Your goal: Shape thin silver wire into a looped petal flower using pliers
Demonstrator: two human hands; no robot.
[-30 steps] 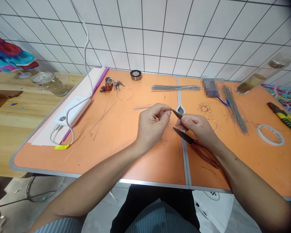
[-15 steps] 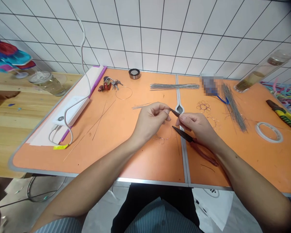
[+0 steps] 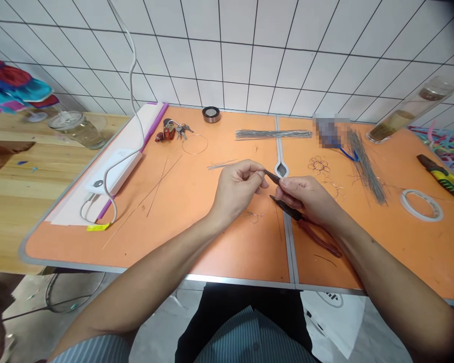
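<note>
Over the middle of the orange table (image 3: 166,242), my right hand (image 3: 304,194) is closed around a small dark pointed tool (image 3: 272,177). The tool's tip meets the fingertips of my left hand (image 3: 242,184), which are pinched together; what they hold is too small to make out. Red-handled pliers (image 3: 298,216) with dark jaws lie just below my right hand, pointing left. Under my hands a thin wire shape with small loops (image 3: 253,217) rests on the table. A flower-shaped wire piece (image 3: 319,165) lies to the right, beyond my right hand.
Wire bundles (image 3: 273,134) (image 3: 366,166), black tape (image 3: 211,114) and keys (image 3: 181,130) lie toward the back. A white tape ring (image 3: 421,205), a yellow-black cutter (image 3: 444,179) and a glass tube (image 3: 410,111) are right. A white power strip (image 3: 113,171) sits left.
The whole view has shifted slightly to the right. My hands keep nearly the same pose, with the tool tip still at my left fingertips.
</note>
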